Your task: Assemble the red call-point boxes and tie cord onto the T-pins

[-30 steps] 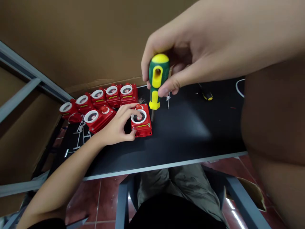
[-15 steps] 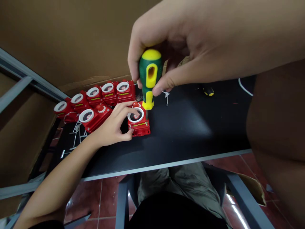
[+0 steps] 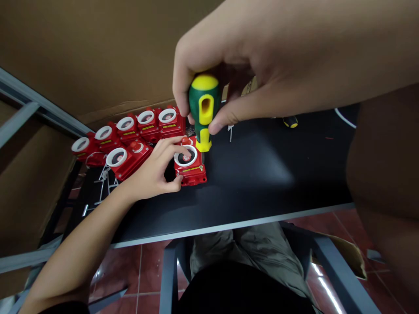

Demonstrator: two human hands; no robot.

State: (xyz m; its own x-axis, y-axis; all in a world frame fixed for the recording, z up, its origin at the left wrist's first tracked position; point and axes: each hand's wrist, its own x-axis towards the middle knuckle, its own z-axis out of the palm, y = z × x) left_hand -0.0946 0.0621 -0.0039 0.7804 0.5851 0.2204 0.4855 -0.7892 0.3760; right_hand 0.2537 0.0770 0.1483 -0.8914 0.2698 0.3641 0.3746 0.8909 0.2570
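Note:
My right hand (image 3: 262, 65) grips the top of a green and yellow screwdriver (image 3: 202, 111), held upright with its tip at the right side of a red box (image 3: 191, 168) that has a white ring on its face. My left hand (image 3: 153, 172) pinches that red box from the left, thumb at its front edge and fingers over the white ring. The box rests on the black table (image 3: 245, 183).
Several more red boxes (image 3: 131, 131) with white rings stand in rows at the table's back left. Loose metal parts (image 3: 104, 183) lie beside them. A second small screwdriver (image 3: 290, 122) lies at the back right. Brown cardboard (image 3: 98, 52) rises behind the table.
My right hand has carried the screwdriver left and down until its tip reaches the red box. My left hand has stayed on the box.

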